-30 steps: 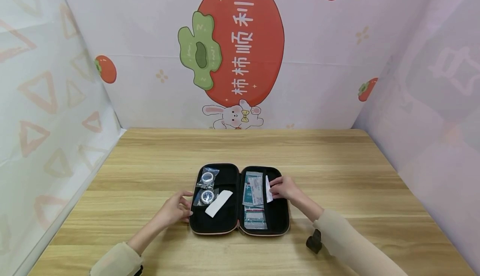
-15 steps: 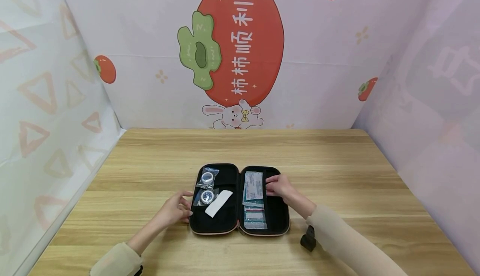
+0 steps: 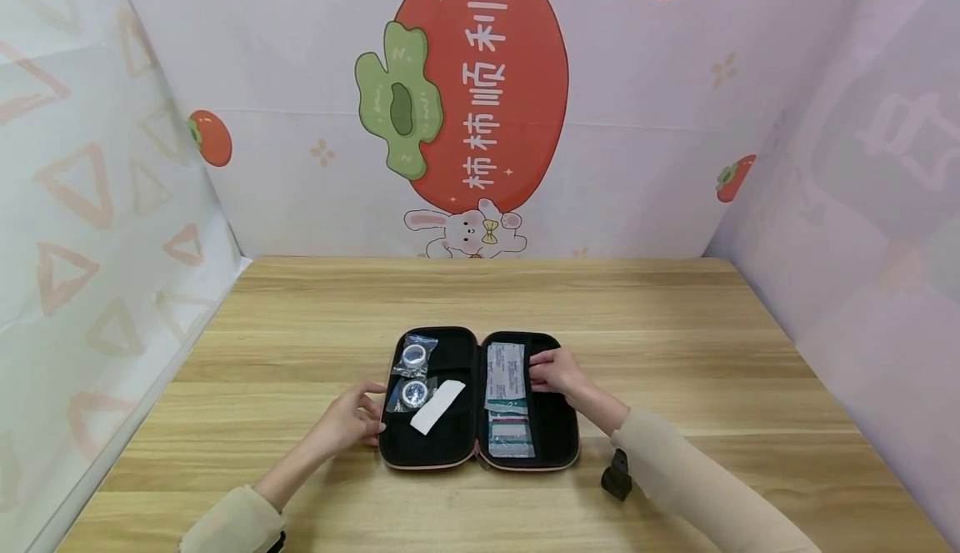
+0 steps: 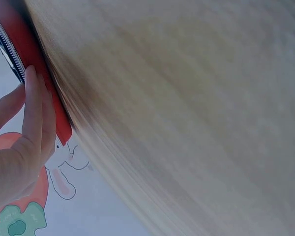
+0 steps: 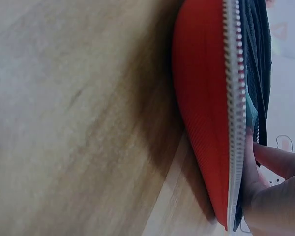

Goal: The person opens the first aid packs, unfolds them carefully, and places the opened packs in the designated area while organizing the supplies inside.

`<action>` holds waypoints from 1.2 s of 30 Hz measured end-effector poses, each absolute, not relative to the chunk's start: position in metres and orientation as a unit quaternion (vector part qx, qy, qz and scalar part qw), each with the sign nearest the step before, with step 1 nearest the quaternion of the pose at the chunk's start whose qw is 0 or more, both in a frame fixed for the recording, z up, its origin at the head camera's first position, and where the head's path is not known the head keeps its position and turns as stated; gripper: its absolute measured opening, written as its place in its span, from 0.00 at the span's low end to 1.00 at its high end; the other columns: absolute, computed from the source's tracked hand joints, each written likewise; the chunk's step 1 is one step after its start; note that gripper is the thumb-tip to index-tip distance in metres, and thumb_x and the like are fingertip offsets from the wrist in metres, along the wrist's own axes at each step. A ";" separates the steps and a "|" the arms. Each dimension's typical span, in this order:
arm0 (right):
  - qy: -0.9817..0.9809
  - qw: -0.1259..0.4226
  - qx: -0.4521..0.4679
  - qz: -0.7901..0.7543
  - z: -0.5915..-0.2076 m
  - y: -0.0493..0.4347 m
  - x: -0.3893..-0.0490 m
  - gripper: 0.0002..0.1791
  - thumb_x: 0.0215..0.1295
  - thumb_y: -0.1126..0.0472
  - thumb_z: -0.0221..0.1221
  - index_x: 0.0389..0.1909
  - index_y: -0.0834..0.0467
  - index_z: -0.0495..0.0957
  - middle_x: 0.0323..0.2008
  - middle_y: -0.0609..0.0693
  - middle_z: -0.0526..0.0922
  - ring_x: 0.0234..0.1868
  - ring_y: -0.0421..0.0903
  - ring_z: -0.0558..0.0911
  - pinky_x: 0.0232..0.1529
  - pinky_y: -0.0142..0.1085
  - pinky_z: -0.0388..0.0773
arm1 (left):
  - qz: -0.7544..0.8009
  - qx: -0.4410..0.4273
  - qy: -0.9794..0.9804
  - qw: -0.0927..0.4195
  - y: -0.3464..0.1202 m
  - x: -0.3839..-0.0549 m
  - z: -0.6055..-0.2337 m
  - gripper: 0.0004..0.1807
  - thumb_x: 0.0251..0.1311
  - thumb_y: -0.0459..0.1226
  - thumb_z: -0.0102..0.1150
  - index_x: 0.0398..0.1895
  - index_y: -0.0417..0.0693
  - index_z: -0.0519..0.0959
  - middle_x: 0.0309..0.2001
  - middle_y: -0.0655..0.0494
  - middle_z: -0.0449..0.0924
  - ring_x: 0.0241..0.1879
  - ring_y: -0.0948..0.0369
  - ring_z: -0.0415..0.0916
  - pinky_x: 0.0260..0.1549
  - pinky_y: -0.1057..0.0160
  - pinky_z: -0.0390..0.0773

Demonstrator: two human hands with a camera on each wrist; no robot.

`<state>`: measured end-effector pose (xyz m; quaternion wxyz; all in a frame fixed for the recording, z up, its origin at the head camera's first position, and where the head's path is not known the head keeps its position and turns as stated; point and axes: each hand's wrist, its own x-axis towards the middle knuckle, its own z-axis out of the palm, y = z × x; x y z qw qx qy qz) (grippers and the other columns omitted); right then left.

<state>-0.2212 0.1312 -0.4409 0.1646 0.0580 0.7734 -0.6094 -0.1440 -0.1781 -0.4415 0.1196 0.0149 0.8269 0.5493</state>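
Note:
A black-lined zippered case (image 3: pixel 431 453) with a red outside lies spread flat on the table. At its left edge my left hand (image 3: pixel 348 419) rests, fingers fairly straight against the red side (image 4: pixel 64 128) and zipper in the left wrist view. My right hand (image 3: pixel 562 376) reaches into the right half, its fingertips at the black strap (image 3: pixel 531 419). White printed packets (image 3: pixel 506 372) lie beside those fingertips, over teal packets (image 3: pixel 510 440). In the right wrist view, finger and thumb come together inside the rim near a teal packet (image 5: pixel 251 108); the tips are partly hidden.
In the case's left half lie two wrapped tape rolls (image 3: pixel 415 394) and a white strip (image 3: pixel 437 407). A black strap piece (image 3: pixel 617 476) hangs at the right sleeve. Wooden table (image 3: pixel 480 294) surrounds the case, with printed cloth walls (image 3: pixel 637 186) behind and at the sides.
My right hand has moved left, and the white packet it pinched has slid under the strap onto the other packets. The left hand has stayed at the case edge.

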 end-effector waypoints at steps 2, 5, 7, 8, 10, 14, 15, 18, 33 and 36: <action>0.779 0.166 0.043 -0.604 -0.441 0.133 -0.222 0.14 0.54 0.77 0.50 0.43 0.78 0.70 0.27 0.59 0.79 0.24 0.43 0.78 0.31 0.38 0.82 | 0.549 0.015 0.827 0.120 -0.178 -0.144 -0.441 0.28 0.41 0.15 0.53 0.50 0.25 0.61 0.29 0.45 0.69 0.22 0.60 0.72 0.22 0.60 0.81; 0.789 0.166 0.023 -0.592 -0.441 0.136 -0.223 0.14 0.54 0.78 0.50 0.43 0.79 0.70 0.28 0.63 0.79 0.25 0.45 0.79 0.31 0.39 0.82 | 0.550 0.016 0.827 0.120 -0.178 -0.144 -0.441 0.28 0.41 0.15 0.53 0.50 0.24 0.61 0.29 0.44 0.69 0.22 0.60 0.72 0.22 0.60 0.81; 0.795 0.163 0.012 -0.584 -0.439 0.138 -0.223 0.14 0.53 0.78 0.50 0.42 0.79 0.70 0.29 0.65 0.79 0.25 0.47 0.79 0.30 0.40 0.82 | 0.549 0.016 0.827 0.119 -0.178 -0.144 -0.441 0.28 0.41 0.15 0.53 0.50 0.25 0.61 0.29 0.45 0.69 0.22 0.60 0.72 0.21 0.60 0.81; 0.799 0.162 0.006 -0.580 -0.438 0.139 -0.222 0.14 0.53 0.78 0.51 0.42 0.79 0.70 0.29 0.66 0.79 0.25 0.47 0.79 0.30 0.40 0.82 | 0.549 0.016 0.827 0.119 -0.178 -0.144 -0.441 0.28 0.41 0.15 0.53 0.50 0.25 0.61 0.29 0.45 0.69 0.22 0.60 0.72 0.21 0.60 0.81; 0.806 0.160 -0.004 -0.570 -0.436 0.140 -0.222 0.14 0.53 0.78 0.51 0.42 0.79 0.70 0.30 0.66 0.79 0.26 0.47 0.80 0.30 0.40 0.82 | 0.547 0.015 0.828 0.118 -0.178 -0.144 -0.441 0.28 0.41 0.15 0.53 0.50 0.25 0.61 0.29 0.45 0.69 0.21 0.60 0.72 0.21 0.61 0.81; 0.824 0.146 -0.026 -0.547 -0.431 0.143 -0.221 0.13 0.52 0.77 0.51 0.41 0.77 0.72 0.30 0.65 0.80 0.28 0.47 0.80 0.31 0.39 0.82 | 0.547 0.014 0.829 0.116 -0.178 -0.145 -0.441 0.28 0.41 0.15 0.53 0.50 0.25 0.61 0.28 0.45 0.69 0.21 0.60 0.72 0.21 0.61 0.81; 0.829 0.140 -0.033 -0.540 -0.430 0.143 -0.220 0.13 0.52 0.77 0.51 0.41 0.77 0.72 0.29 0.65 0.80 0.28 0.48 0.80 0.31 0.39 0.82 | 0.547 0.014 0.829 0.116 -0.178 -0.145 -0.441 0.28 0.41 0.15 0.53 0.50 0.25 0.61 0.28 0.45 0.69 0.21 0.60 0.72 0.21 0.61 0.81; 0.849 0.116 -0.056 -0.513 -0.427 0.143 -0.219 0.13 0.52 0.76 0.53 0.40 0.75 0.74 0.29 0.62 0.80 0.28 0.48 0.79 0.31 0.39 0.81 | 0.547 0.014 0.829 0.115 -0.178 -0.145 -0.442 0.28 0.41 0.15 0.53 0.50 0.25 0.61 0.28 0.45 0.69 0.21 0.60 0.72 0.21 0.61 0.81; 0.865 0.063 -0.213 -0.449 -0.421 0.124 -0.212 0.12 0.53 0.72 0.54 0.40 0.70 0.76 0.37 0.63 0.79 0.37 0.51 0.79 0.36 0.37 0.80 | 0.552 0.020 0.826 0.117 -0.179 -0.145 -0.442 0.27 0.41 0.15 0.53 0.50 0.25 0.61 0.28 0.45 0.68 0.21 0.60 0.72 0.21 0.60 0.81; 0.860 0.070 -0.227 -0.451 -0.419 0.118 -0.211 0.12 0.54 0.72 0.55 0.41 0.69 0.76 0.38 0.62 0.79 0.38 0.51 0.78 0.36 0.36 0.79 | 0.551 0.018 0.826 0.118 -0.179 -0.144 -0.443 0.27 0.41 0.15 0.53 0.50 0.25 0.61 0.28 0.45 0.69 0.21 0.60 0.72 0.21 0.60 0.81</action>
